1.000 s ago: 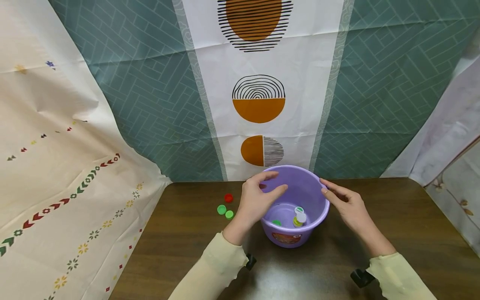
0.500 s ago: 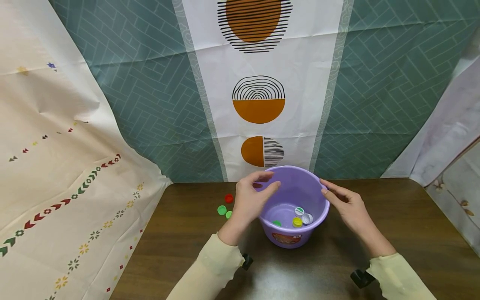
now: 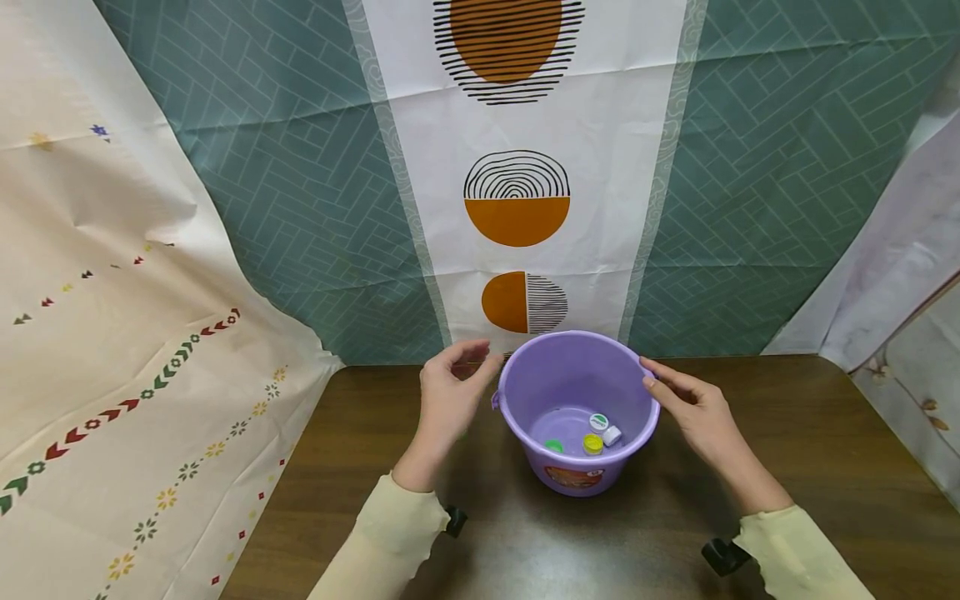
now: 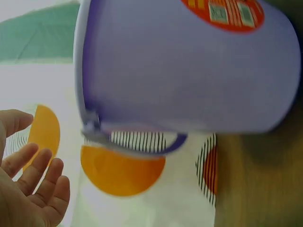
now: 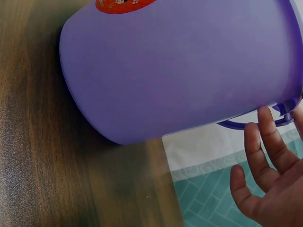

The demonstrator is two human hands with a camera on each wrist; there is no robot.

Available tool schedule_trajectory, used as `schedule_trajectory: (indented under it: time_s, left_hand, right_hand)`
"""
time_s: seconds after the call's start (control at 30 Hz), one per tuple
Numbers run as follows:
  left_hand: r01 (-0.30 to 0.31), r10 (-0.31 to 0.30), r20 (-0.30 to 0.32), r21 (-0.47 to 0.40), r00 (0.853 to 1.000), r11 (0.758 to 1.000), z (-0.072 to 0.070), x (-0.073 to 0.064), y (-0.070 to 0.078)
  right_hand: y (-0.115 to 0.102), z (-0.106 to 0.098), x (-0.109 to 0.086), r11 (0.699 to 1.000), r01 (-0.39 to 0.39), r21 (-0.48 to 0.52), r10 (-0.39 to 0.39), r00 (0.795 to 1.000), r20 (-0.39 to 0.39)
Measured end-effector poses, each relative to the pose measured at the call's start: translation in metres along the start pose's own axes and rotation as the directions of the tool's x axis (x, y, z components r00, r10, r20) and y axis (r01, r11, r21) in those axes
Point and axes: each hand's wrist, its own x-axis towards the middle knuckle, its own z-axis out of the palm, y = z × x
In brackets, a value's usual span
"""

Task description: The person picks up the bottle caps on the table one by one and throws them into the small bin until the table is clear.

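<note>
The bucket (image 3: 573, 375) is standing on the worktop (image 3: 300, 492), caps (image 3: 592, 445) lying inside. The right hand (image 3: 693, 412) is pinching its edge; the left hand (image 3: 444, 404), relaxed, is hovering alongside, carrying nothing. Gathering caps is seemingly underway, next probably calling for a left-hand pinch.

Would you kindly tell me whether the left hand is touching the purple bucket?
Apart: in the left wrist view, the backdrop shows between the left hand and the purple bucket.

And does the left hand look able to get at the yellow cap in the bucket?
Probably yes: the left hand looks empty beside the bucket, whose top is open, and nothing covers the yellow cap.
</note>
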Motion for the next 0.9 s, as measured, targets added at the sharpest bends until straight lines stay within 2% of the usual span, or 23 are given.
schedule_trajectory:
  time_s: [0.17, 0.3, 0.43, 0.57, 0.73, 0.9]
  left_hand:
    - [0.008, -0.007, -0.054, 0.015, 0.999, 1.0, -0.018, 0.002, -0.018]
    - [0.028, -0.026, -0.079, 0.037, 0.997, 0.999, -0.031, 0.001, -0.032]
    - [0.082, -0.075, -0.085, 0.083, 0.994, 0.993, -0.039, -0.003, -0.046]
    - [0.151, -0.141, -0.089, 0.127, 0.986, 0.98, -0.041, -0.008, -0.067]
    - [0.202, -0.19, -0.076, 0.19, 0.979, 0.961, -0.045, -0.012, -0.092]
    - [0.229, -0.223, -0.053, 0.253, 0.973, 0.94, -0.047, -0.013, -0.108]
  right_hand:
    - [-0.02, -0.002, -0.007, 1.0, -0.001, -0.001, 0.001, 1.0, 0.0]
    - [-0.024, -0.002, -0.009, 1.0, 0.003, 0.001, -0.003, 1.0, 0.002]
    - [-0.005, 0.0, -0.002, 1.0, 0.008, 0.007, -0.008, 1.0, 0.003]
    - [0.014, 0.001, 0.004, 1.0, -0.011, -0.001, 0.011, 1.0, -0.001]
    - [0.015, 0.002, 0.004, 0.999, -0.039, -0.008, 0.039, 0.999, -0.006]
    - [0.014, 0.001, 0.004, 0.999, -0.041, -0.025, 0.041, 0.999, -0.007]
